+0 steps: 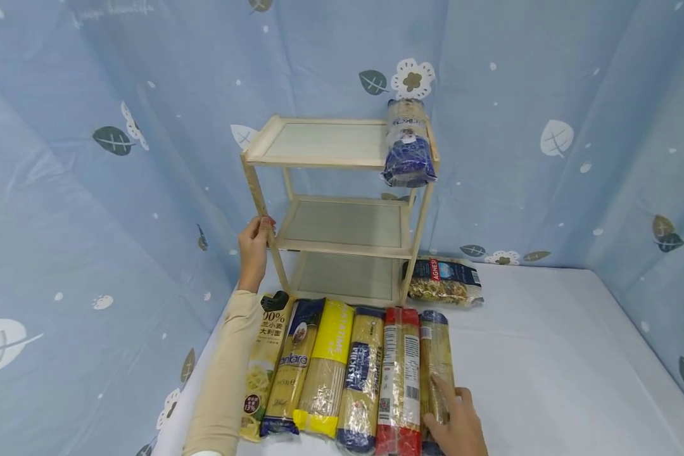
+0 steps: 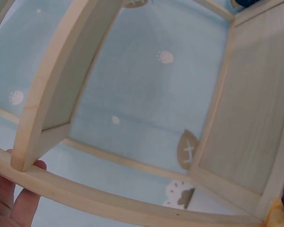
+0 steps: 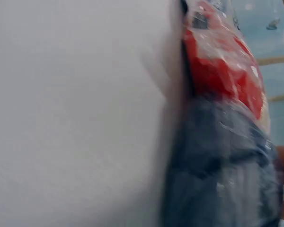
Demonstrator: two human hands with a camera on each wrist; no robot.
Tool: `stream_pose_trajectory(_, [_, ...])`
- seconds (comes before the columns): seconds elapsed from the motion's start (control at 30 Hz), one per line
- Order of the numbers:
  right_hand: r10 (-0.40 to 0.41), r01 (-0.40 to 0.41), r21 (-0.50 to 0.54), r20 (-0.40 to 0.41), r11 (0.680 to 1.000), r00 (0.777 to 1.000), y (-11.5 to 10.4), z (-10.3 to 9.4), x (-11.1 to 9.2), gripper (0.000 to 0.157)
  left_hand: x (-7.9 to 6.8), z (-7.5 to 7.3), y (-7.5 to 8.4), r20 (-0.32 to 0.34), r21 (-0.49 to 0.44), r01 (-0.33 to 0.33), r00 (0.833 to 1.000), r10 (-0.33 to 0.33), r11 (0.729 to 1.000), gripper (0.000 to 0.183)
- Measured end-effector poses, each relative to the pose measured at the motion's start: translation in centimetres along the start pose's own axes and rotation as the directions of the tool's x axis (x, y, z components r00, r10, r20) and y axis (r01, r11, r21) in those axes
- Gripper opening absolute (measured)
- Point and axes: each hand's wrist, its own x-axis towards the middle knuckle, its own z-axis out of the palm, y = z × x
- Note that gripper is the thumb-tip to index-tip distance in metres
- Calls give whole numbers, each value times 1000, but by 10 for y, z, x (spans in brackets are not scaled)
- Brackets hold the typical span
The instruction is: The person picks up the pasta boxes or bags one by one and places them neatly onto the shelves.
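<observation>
Nearest, at the bottom right of centre, the right hand (image 1: 460, 423) bends over a slender, glossy-wrapped spaghetti pack (image 1: 436, 347), thumb and fingers curled round it. Five more pasta packs (image 1: 326, 373) lie side by side leftward. Mid-frame, the left hand (image 1: 254, 244) is raised, clamped on the pale wooden rack (image 1: 342, 251); a blue-ended pack (image 1: 408, 140) lies on its top shelf (image 1: 330, 140).

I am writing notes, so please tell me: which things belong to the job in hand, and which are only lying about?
Likely in the job:
rack, held by the left hand
end pack, touched by the right hand
other packs in the row
top-shelf pack, possibly

Likely just lying about:
AGNESI pack, apart from the row
curtain, backdrop
</observation>
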Motion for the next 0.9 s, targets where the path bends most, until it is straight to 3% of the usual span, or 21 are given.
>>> stream_pose_trajectory(0.1, [-43, 46, 20, -106, 999, 993, 0, 2, -5, 58, 0, 2, 1, 4, 3, -7, 1000, 7, 1000, 31])
stream_pose_trajectory(0.27, [-136, 137, -17, -280, 990, 950, -1, 5, -13, 51, -1, 1, 0, 6, -4, -23, 1000, 23, 1000, 30])
stream_pose_trajectory(0.6, [-45, 57, 45, -226, 997, 973, -19, -23, -13, 48, -1, -2, -4, 6, -3, -33, 999, 33, 999, 31])
stream_pose_trajectory(0.9, [-108, 120, 20, -300, 993, 948, -43, -54, -12, 46, -1, -2, -3, 0, -3, -43, 999, 43, 999, 30])
